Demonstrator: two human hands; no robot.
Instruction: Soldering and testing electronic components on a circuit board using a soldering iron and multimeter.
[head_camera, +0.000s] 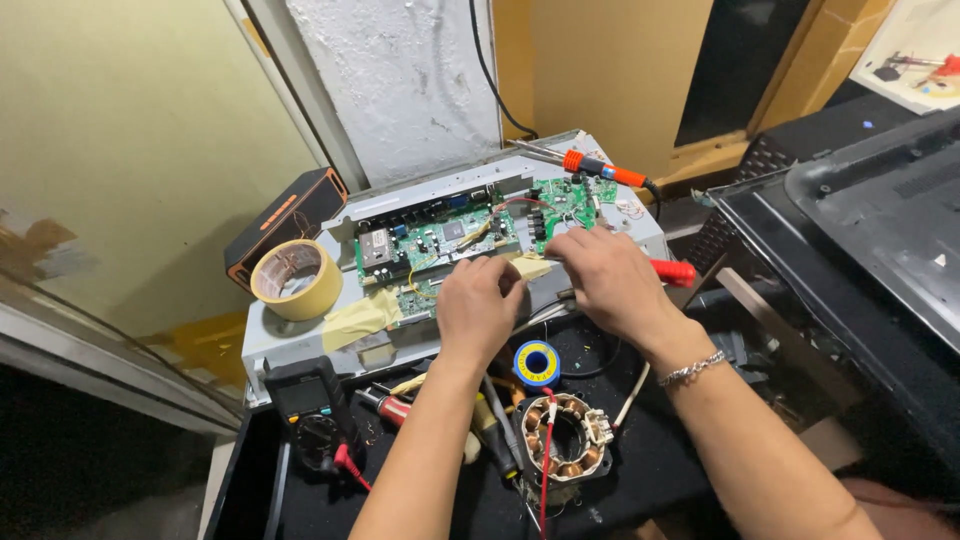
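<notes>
Green circuit board (440, 245) lies flat, long axis running left–right, rising rightward. Left hand (478, 305) and right hand (608, 280) press curled fingers on its near edge — gripping nothing discernible.

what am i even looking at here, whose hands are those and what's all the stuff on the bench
This is one picture from a camera worn on a person's head, looking down at their own two bare hands. Both rest on a green circuit board that lies on a grey metal chassis. The left hand presses on a strip of yellowish tape; the right hand, with a bracelet at the wrist, lies beside it near a red tool handle. What the fingers grip is hidden. Around them: a roll of tape, an orange soldering iron, a black multimeter, a blue solder spool and a copper-wound motor coil.
</notes>
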